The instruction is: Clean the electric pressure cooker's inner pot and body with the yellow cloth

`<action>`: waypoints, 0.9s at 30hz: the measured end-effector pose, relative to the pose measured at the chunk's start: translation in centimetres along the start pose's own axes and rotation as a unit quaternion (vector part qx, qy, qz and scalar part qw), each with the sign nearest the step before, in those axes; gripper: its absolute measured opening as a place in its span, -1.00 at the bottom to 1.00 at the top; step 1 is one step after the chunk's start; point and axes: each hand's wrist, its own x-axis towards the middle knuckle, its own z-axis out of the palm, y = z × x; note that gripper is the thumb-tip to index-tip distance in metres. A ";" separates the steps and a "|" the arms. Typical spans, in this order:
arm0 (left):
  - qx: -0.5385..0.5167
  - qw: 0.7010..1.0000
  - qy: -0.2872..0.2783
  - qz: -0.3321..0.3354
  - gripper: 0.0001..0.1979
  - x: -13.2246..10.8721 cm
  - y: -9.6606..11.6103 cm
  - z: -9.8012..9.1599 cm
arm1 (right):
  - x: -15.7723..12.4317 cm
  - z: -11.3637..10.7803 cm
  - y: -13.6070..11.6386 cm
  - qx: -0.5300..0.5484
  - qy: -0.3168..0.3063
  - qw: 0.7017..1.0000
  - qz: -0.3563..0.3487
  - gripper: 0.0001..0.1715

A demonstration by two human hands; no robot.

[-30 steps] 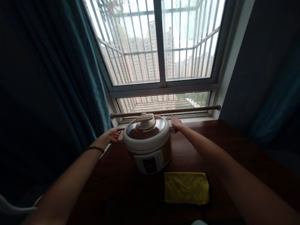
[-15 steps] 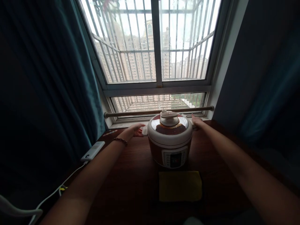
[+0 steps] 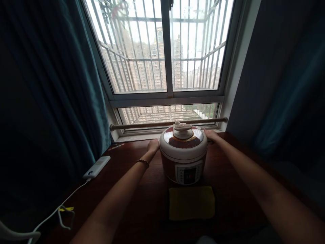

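Note:
An electric pressure cooker (image 3: 183, 156), cream on top with a brown body and a shiny lid, stands upright on a dark wooden table (image 3: 142, 193). Its control panel (image 3: 190, 174) faces me, and the lid's cream handle (image 3: 182, 128) is on top. My left hand (image 3: 153, 145) is closed around the side handle on the left, which it mostly hides. On the opposite side my right hand (image 3: 210, 135) grips the other side handle, fingers partly hidden behind the rim. In front of the cooker lies a folded yellow cloth (image 3: 191, 203).
At the left edge a white power bank (image 3: 96, 167) has a white cable (image 3: 54, 213) plugged in. A horizontal rod (image 3: 142, 125) crosses below the barred window (image 3: 167, 51) behind the cooker. Blue curtains (image 3: 81, 84) hang at the left; a wall (image 3: 264, 67) stands at the right.
My left hand has gone from touching the left handle with fingers apart to closing around it. The right hand has closed in on its handle. The cooker stays in place; the view shifts slightly.

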 end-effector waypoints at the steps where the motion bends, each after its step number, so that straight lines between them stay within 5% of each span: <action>1: 0.008 1.000 0.009 -0.002 -0.69 0.4 0.0 0.1 | -0.1 0.0 0.1 -0.002 -0.003 1.000 0.006 -0.35; 7: 0.038 0.999 0.033 0.009 -0.68 2.2 0.0 0.2 | -0.3 0.2 0.7 -0.011 -0.007 1.000 0.010 -0.42; 14: 0.037 0.998 0.046 0.019 -0.57 1.6 -0.5 0.4 | 0.7 0.1 1.6 -0.016 0.032 0.999 -0.035 -0.54; 27: 0.036 0.996 0.072 0.034 -0.53 1.8 -0.6 0.8 | -0.2 -0.5 2.2 0.054 0.002 0.996 -0.065 -0.36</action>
